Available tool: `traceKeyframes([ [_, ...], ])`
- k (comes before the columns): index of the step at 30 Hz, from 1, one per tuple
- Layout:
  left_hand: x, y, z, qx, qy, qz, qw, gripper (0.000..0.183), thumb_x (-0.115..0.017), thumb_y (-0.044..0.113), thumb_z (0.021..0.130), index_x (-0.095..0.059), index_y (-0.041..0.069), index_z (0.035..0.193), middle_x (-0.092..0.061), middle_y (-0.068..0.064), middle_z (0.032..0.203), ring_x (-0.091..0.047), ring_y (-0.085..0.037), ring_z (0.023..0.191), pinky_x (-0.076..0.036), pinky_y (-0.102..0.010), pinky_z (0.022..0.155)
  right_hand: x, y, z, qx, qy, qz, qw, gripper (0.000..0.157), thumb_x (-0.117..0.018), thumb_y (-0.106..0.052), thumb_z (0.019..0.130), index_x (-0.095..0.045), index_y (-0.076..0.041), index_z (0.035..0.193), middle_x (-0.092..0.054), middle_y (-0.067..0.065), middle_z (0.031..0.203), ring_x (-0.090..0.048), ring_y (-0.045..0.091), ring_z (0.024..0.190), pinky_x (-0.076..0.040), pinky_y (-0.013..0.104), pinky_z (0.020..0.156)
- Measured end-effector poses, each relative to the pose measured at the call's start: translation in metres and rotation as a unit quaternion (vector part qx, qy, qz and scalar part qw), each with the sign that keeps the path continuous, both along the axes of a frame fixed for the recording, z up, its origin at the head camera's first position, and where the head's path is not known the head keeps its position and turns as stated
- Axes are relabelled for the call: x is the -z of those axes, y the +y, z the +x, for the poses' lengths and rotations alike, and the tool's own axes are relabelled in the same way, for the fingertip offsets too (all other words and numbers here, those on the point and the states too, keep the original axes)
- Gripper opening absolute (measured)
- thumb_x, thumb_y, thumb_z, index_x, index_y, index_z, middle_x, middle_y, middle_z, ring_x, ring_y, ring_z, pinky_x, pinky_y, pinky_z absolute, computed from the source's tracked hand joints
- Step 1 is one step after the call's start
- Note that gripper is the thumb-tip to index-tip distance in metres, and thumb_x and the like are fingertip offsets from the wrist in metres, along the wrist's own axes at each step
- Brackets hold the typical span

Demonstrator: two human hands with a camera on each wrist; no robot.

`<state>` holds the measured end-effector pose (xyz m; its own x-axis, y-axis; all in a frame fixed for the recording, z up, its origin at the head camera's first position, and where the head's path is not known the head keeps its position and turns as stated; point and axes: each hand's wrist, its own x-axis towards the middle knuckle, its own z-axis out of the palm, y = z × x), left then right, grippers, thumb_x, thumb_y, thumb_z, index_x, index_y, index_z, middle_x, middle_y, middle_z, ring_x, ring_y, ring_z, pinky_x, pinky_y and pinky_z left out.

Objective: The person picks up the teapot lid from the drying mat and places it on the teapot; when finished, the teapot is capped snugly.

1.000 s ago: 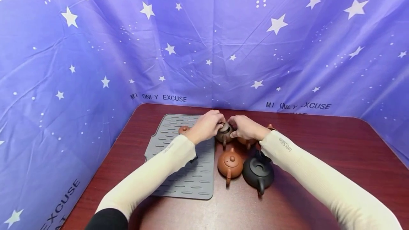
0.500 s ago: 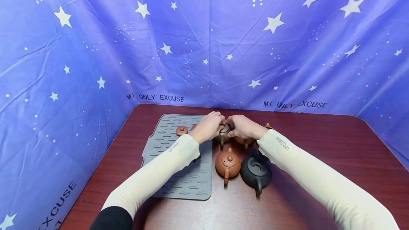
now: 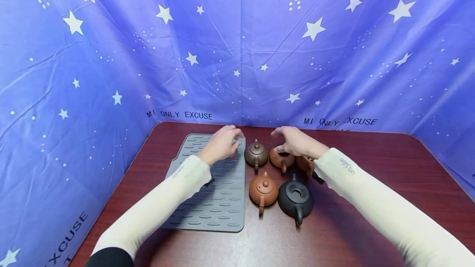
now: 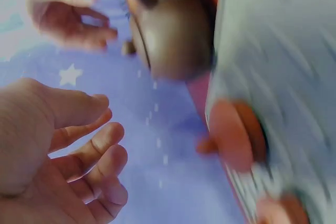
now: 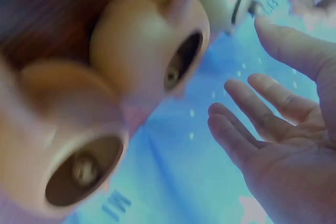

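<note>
A grey-brown teapot (image 3: pixel 256 154) with its lid on stands beside the mat's right edge. Left of it, over the grey mat (image 3: pixel 222 213), my left hand (image 3: pixel 222 144) hovers with loosely bent fingers and holds nothing. My right hand (image 3: pixel 295 141) is spread over an orange-brown teapot (image 3: pixel 282 162), apart from it and holding nothing. That teapot's opening has no lid, as the right wrist view shows; another lidless teapot (image 5: pixel 68 145) sits beside it, partly covered by the wrist in the head view. Two reddish lids lie on the mat under the left hand, one lid (image 4: pixel 233 136) plain in the left wrist view.
Nearer the front stand a lidded orange teapot (image 3: pixel 263 190) and a black teapot (image 3: pixel 295 198), side by side. All rest on a dark red table (image 3: pixel 378 168). A purple star-printed cloth (image 3: pixel 237 52) hangs behind and around it.
Both hands have let go of the grey-brown teapot and moved apart, the left leftward, the right rightward. The teapot's lid, tilted a second ago, now sits on its opening.
</note>
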<state>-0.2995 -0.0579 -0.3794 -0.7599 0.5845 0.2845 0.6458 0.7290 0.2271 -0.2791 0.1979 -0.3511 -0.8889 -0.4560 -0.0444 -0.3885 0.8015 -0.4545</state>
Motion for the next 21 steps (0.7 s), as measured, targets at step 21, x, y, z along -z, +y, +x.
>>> traceKeyframes([
  [21, 0.034, -0.088, -0.001, -0.073, -0.074, -0.029, 0.9942, 0.017, -0.072, 0.014, 0.084, -0.068, 0.009, 0.1, -0.064, -0.005, 0.095, -0.06, -0.024, 0.095, -0.047, -0.04, 0.083, 0.028, 0.046, 0.014, -0.012, 0.045, 0.015, 0.999, 0.049, -0.078, -0.017, 0.077, -0.06, 0.004, 0.118, -0.061, 0.018, 0.115, -0.053, 0.038, 0.111, -0.042, 0.05, 0.091],
])
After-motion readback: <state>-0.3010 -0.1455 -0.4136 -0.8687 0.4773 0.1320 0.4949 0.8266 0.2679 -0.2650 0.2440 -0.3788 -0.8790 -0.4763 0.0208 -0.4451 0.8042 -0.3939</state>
